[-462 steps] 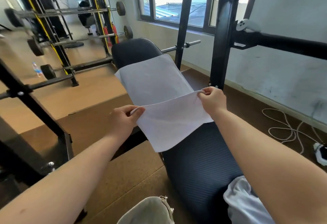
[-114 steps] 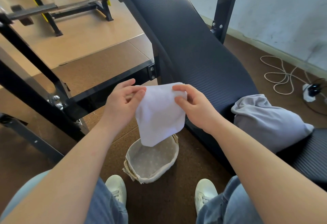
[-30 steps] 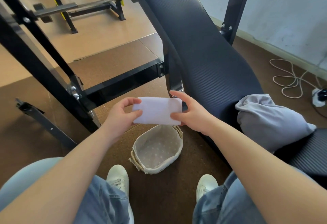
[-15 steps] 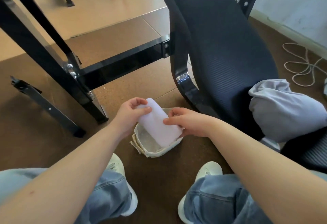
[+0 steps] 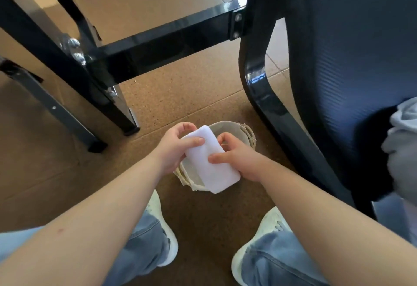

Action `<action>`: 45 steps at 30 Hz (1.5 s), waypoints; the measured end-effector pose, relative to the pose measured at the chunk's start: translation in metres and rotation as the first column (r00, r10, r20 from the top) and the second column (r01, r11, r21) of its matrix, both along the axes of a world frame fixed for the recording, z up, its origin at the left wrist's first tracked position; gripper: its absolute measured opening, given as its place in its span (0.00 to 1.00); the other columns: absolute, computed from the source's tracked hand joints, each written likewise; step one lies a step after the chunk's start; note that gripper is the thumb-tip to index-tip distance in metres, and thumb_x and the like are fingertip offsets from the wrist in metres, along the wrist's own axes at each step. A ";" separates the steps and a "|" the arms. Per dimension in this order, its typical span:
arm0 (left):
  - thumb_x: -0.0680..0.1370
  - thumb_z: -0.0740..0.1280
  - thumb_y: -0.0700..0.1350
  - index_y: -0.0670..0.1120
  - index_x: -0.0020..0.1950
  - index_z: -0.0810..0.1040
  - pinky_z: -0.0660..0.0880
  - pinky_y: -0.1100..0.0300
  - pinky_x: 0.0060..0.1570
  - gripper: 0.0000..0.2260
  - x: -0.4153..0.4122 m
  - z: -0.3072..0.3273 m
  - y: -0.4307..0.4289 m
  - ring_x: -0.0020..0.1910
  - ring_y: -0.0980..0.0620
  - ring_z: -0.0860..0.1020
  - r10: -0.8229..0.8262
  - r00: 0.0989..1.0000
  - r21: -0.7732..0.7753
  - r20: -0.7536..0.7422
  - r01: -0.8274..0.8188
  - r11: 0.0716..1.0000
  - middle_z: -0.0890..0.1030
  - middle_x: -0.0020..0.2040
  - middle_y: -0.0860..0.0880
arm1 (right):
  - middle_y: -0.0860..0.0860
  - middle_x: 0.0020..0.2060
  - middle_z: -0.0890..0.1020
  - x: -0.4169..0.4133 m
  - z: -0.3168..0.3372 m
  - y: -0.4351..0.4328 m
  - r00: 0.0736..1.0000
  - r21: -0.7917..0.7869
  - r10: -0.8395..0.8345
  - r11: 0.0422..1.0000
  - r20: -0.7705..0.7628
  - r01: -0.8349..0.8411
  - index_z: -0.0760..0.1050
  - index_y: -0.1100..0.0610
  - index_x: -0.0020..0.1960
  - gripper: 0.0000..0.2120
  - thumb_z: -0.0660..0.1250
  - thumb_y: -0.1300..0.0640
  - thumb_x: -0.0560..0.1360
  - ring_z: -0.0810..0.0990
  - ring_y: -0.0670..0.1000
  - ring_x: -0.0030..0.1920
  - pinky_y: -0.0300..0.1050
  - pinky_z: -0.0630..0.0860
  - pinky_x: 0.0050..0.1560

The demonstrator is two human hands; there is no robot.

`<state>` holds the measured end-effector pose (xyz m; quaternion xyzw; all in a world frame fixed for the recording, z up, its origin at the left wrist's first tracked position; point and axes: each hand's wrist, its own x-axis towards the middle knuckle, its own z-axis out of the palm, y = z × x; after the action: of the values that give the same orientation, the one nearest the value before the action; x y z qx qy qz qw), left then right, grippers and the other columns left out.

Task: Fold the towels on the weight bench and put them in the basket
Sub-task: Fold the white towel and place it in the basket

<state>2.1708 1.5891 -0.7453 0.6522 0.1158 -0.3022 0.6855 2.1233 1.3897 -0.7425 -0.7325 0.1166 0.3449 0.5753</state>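
Towels: two in sight. One white folded towel [image 5: 209, 161] is held over the basket [image 5: 246, 131], its near end jutting past the rim. A second, grey towel [image 5: 399, 148] lies bunched on the dark padded worktop [image 5: 343, 44] at the right, well apart. One small woven basket sits on the brown floor [image 5: 180, 96], mostly covered by the towel and both hands. The left hand [image 5: 173, 148] pinches the towel's far end, thumb on top; the right hand [image 5: 237, 159] grips its side, fingers [image 5: 222, 137] curled over the edge. Two pale shoes [image 5: 268, 227] flank the basket's near side. A black steel frame [image 5: 158, 44] stands just beyond.
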 end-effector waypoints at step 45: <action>0.78 0.67 0.61 0.54 0.83 0.50 0.62 0.42 0.75 0.40 -0.022 -0.137 0.024 0.82 0.40 0.46 -0.694 0.690 0.917 -0.205 0.384 0.111 0.39 0.83 0.44 | 0.44 0.80 0.33 0.027 -0.176 0.038 0.579 -0.706 0.815 0.398 -0.022 -0.586 0.42 0.36 0.81 0.45 0.70 0.43 0.76 0.50 0.59 0.79 0.62 0.74 0.65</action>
<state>2.1490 1.6132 -0.8824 0.9433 -0.0829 -0.3183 0.0443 2.1504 1.4279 -0.9185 -0.9053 -0.1946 0.3665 0.0911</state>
